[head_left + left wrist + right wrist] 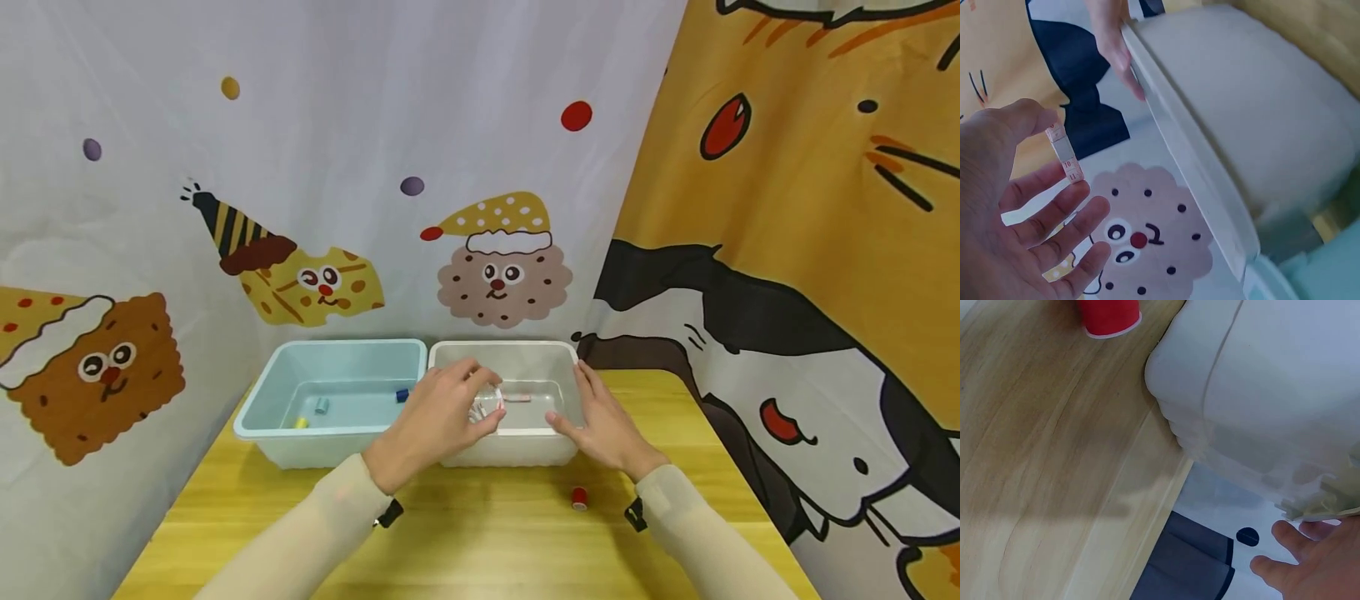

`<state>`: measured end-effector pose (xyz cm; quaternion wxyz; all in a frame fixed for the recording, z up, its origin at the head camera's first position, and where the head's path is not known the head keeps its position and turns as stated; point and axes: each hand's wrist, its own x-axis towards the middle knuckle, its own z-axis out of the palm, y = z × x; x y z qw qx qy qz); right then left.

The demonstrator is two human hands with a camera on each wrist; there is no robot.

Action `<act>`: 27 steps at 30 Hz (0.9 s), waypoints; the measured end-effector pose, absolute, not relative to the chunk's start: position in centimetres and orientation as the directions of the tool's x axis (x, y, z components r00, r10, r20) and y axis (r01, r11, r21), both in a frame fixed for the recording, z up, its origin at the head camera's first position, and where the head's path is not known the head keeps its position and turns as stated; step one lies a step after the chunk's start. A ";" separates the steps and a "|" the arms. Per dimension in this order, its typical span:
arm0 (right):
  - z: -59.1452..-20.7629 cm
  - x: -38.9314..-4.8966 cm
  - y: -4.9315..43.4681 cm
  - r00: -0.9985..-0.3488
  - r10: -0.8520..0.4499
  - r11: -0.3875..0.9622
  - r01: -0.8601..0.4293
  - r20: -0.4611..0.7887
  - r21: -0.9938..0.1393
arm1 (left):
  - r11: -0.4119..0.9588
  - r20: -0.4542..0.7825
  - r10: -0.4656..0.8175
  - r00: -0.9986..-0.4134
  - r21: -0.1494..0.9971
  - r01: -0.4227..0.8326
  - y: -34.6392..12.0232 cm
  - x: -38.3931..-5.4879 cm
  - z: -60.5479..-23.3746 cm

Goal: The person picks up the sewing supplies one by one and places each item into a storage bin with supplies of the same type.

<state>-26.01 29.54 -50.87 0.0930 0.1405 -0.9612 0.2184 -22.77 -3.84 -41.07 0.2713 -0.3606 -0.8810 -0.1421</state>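
Note:
My left hand point(486, 406) hovers over the white bin point(525, 434) and pinches a folded piece of tape measure point(1063, 153) between thumb and fingers point(1054, 209); the numbers 10 and 11 show on it. My right hand point(581, 404) rests with straight fingers on the bin's right front rim, holding nothing; its fingertips point(1291, 562) show beside the bin wall point(1272, 381). A small pink item point(517, 398) lies on the white bin's floor.
A light blue bin point(330, 343) stands touching the white one on its left, with a blue spool point(402, 395), a grey-blue one point(322, 406) and a yellow one point(301, 422) inside. A red spool point(579, 497) stands on the wooden table point(465, 533). Printed cloth hangs behind and to the right.

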 end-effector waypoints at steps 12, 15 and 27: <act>-50.9 -25.9 29.6 -0.940 -0.239 0.857 -0.322 0.244 -0.402 | 0.750 0.533 0.527 -0.663 0.077 0.657 -4.9 -26.4 -40.5; -50.8 -26.1 29.5 -0.939 -0.242 0.857 -0.325 0.245 -0.399 | 0.767 0.521 0.509 -0.685 0.087 0.636 -5.1 -27.3 -40.1; -50.9 -25.9 29.7 -0.942 -0.229 0.856 -0.315 0.246 -0.411 | 0.812 0.416 0.472 -0.777 0.138 0.567 -4.9 -29.4 -40.8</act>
